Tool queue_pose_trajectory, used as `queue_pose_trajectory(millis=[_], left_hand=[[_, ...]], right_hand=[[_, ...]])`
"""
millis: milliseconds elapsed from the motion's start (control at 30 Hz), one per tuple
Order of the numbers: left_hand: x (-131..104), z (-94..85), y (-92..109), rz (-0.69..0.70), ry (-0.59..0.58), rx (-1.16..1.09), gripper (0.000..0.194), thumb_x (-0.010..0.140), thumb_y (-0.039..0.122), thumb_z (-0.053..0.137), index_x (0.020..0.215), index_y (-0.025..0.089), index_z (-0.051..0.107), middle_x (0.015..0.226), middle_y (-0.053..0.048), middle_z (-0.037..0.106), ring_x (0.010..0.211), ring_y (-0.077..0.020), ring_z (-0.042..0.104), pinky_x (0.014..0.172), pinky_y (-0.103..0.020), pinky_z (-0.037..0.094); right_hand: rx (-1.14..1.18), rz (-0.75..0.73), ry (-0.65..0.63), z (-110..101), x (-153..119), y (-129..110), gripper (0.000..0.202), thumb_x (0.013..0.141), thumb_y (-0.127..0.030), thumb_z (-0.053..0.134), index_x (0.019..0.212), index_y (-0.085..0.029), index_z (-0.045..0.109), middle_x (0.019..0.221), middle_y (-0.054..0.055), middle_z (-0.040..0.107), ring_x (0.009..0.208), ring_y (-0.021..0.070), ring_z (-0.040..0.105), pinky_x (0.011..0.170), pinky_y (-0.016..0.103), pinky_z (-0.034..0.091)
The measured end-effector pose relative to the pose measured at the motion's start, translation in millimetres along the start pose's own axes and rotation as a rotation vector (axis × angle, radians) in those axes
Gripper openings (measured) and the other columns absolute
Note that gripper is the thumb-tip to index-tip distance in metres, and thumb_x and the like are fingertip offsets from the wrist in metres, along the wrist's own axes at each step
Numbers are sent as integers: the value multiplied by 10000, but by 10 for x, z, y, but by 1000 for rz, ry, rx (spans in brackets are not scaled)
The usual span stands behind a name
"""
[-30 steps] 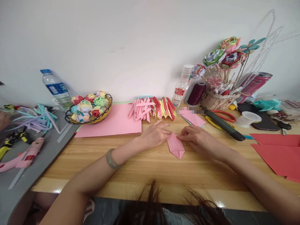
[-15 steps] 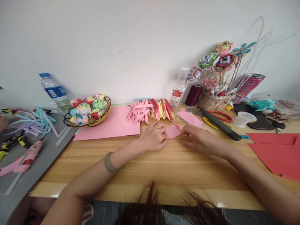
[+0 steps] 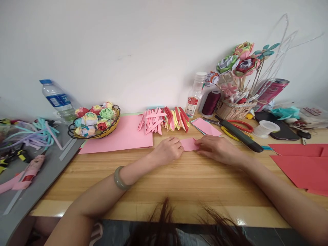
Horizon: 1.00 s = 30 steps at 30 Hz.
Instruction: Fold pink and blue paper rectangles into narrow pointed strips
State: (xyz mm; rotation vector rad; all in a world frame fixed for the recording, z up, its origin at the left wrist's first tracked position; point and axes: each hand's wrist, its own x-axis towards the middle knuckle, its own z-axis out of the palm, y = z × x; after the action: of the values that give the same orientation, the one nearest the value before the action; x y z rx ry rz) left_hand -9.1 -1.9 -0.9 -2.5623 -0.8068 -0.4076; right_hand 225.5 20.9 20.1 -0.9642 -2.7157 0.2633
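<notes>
Between my hands a small pink piece of paper [image 3: 189,144] lies on the wooden table [image 3: 164,184]. My left hand [image 3: 169,150], with a bracelet on the wrist, has its curled fingers closed on the paper's left end. At the other end my right hand [image 3: 215,148] presses the paper with bent fingers, its thumb hidden. Just behind are several pink slips of paper [image 3: 208,127]. A heap of folded pink paper strips [image 3: 153,120] sits behind my left hand, beside red and yellow folded strips [image 3: 176,119].
Large pink sheets [image 3: 118,141] lie left under a basket of paper flowers [image 3: 96,121]. A utility knife [image 3: 239,135], scissors [image 3: 230,136] and white spool [image 3: 266,128] are on the right, near red sheets [image 3: 299,167]. Bottles [image 3: 196,95] and a flower basket [image 3: 235,107] stand by the wall.
My right hand has moved in onto the right end of the small pink paper, whose raised folded corner now looks flatter. The left hand keeps its hold.
</notes>
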Motion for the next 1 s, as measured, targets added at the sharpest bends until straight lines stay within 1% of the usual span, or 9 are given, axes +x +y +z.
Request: queue_pose_trajectory(millis=[100,300,433,500,600,667,800,900,1000], left_hand=[[11,5,-4,-72,-30,-36,228,871,143,421,728,139,599,752,-47,615,752,-169,541,653,-289,412],[26,-22,11,-274,-68,-154,166,831,144,449,752,153,594,775,-28,620,811,-162,538,719,-276,432],[29,-77,54,-425,-108,-255,94,775,148,514,740,172,597,808,-17,614,826,-164,528,715,-274,433],[32,-111,64,-481,-130,-336,44,762,205,571,751,180,605,830,-9,614,848,-171,524,719,-281,432],[33,-141,53,-567,-152,-484,97,747,296,642,747,202,625,827,11,623,871,-174,519,720,-278,426],[31,-137,39,-617,-149,-561,102,738,309,667,723,212,639,799,24,636,867,-169,517,715,-268,420],[31,-93,31,-696,-137,-638,113,706,330,702,712,222,669,754,29,657,849,-171,514,742,-268,415],[37,-68,42,-759,-137,-643,141,707,380,689,737,242,690,757,19,665,857,-184,511,764,-285,414],[51,-69,58,-782,-146,-615,119,731,357,663,780,259,707,769,10,671,863,-193,509,777,-299,410]], right_hand=[[12,-6,32,5,5,12,221,838,-289,499,1014,-189,586,1000,84,639,904,202,594,782,342,476],[-32,-62,120,102,37,-15,213,881,-243,405,903,-182,609,848,82,652,778,188,605,687,321,480],[108,10,178,189,27,-15,163,839,-219,451,919,-191,591,841,65,663,760,176,615,678,310,492],[220,74,165,211,26,-7,165,821,-233,474,943,-193,578,846,57,663,741,167,618,674,306,499],[389,177,99,204,41,-8,186,802,-276,499,953,-188,562,843,48,658,723,160,615,666,301,505],[458,244,63,184,55,-19,198,788,-313,513,928,-181,559,807,41,650,702,160,607,650,300,500],[494,331,49,146,74,-54,232,765,-369,528,892,-179,561,767,36,641,698,167,597,654,307,480],[476,347,47,131,81,-78,224,763,-389,518,853,-188,563,753,33,637,690,168,587,644,305,464],[470,353,51,131,95,-87,216,764,-392,503,831,-192,553,758,37,635,692,171,585,641,304,457]])
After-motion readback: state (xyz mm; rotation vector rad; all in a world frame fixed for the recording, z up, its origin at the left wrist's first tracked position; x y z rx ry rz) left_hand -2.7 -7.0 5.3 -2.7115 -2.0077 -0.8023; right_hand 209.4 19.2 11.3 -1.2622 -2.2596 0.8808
